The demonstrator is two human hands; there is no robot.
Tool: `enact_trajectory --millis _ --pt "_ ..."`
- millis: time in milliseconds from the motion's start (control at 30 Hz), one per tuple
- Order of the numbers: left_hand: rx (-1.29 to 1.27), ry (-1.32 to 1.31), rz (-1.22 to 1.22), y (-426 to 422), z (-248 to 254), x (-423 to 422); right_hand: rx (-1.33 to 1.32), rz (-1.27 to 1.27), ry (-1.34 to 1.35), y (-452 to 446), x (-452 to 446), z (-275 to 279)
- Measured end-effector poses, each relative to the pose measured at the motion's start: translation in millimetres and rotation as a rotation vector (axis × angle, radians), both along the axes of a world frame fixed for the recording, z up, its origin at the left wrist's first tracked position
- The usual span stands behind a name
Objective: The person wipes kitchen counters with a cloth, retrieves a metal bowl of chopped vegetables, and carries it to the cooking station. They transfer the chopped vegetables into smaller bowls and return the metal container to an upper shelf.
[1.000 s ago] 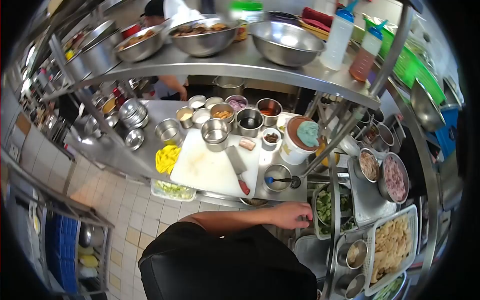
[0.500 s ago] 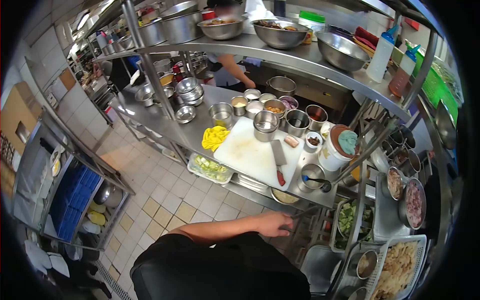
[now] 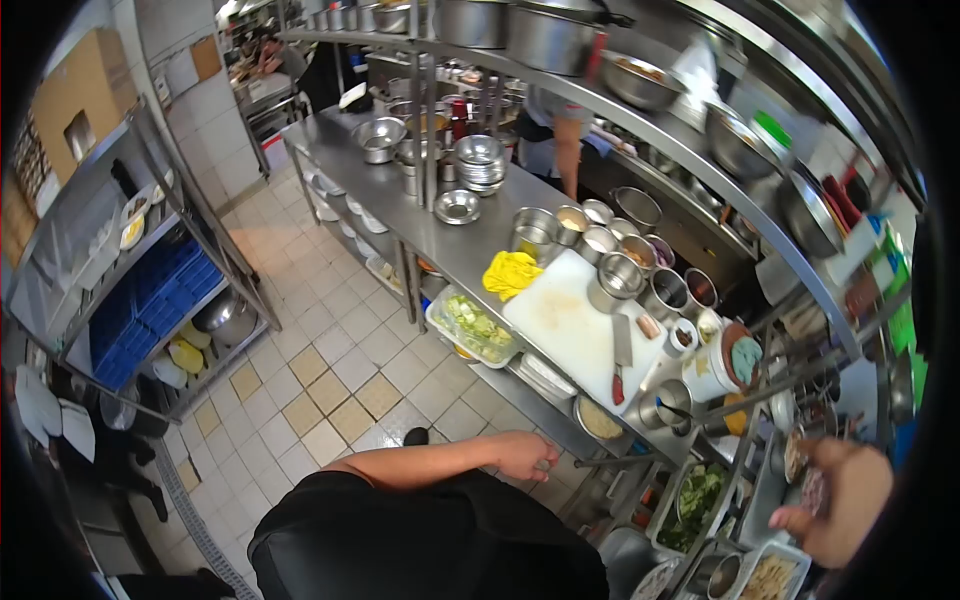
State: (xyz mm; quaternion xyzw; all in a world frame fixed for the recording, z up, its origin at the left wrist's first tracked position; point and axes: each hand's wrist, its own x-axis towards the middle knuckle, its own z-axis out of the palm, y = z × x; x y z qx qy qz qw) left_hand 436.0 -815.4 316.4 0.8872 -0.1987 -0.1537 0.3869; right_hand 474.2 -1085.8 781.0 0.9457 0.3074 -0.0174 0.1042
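Observation:
My left hand (image 3: 525, 457) hangs in front of my body over the floor, its fingers loosely curled. At the right edge my right hand (image 3: 838, 498) is raised above the food trays, thumb and fingers apart. The counter beyond holds a white cutting board (image 3: 560, 305) with a cleaver (image 3: 622, 345), a steel pot (image 3: 617, 280) and a small piece of meat (image 3: 650, 326). A yellow cloth (image 3: 511, 273) lies at the board's left corner. Below my right hand are a tray of pale food (image 3: 770, 580) and a container of greens (image 3: 697, 495).
Steel bowls (image 3: 480, 163) are stacked farther left on the counter. An overhead shelf (image 3: 640, 110) carries pots and bowls. A rack with blue crates (image 3: 155, 310) stands on the left, across the tiled floor (image 3: 330, 345). Another person's arm (image 3: 567, 155) shows behind the counter.
The view has turned left, so the counter sits farther right and more of the floor and left rack shows. My right hand has come into view at the right.

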Motion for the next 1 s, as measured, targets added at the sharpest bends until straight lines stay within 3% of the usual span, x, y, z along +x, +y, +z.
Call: enact_trajectory --millis 133,167,267,400,500,600,667,733,867,1000 --pt "0.014 0.065 0.101 77.1 -12.3 -25.6 -0.164 0.018 0.055 95.2 -24.1 -8.0" --pt "0.013 0.070 0.131 99.9 -14.9 -33.9 -0.247 -0.114 0.150 131.0 -34.4 1.5" --pt "-0.009 0.036 0.215 177.1 -36.0 -64.5 -0.201 0.076 0.097 191.1 -47.1 -12.9" --pt "0.020 0.194 0.396 280.5 -51.0 -102.6 -0.175 0.312 0.253 262.4 -63.8 -22.0" --pt "0.154 0.170 0.467 344.3 -41.7 -121.9 -0.113 0.257 0.434 285.3 -63.0 -29.4" --pt "0.110 0.179 0.505 374.5 -42.0 -125.4 -0.115 -0.003 0.369 287.2 -60.0 -29.1" --pt "0.061 0.151 0.521 382.2 -49.7 -120.9 -0.176 -0.208 0.256 275.5 -52.8 -27.4" --pt "0.104 0.147 0.473 381.1 -53.4 -112.2 -0.006 -0.276 0.099 249.6 -48.4 -29.7" --pt "0.093 0.100 0.323 360.8 -61.2 -93.0 0.692 -0.315 0.173 39.4 28.1 -42.8" --pt "-0.044 0.015 0.141 351.7 -90.0 -74.1 0.489 -0.620 -0.552 -63.6 45.2 1.5"
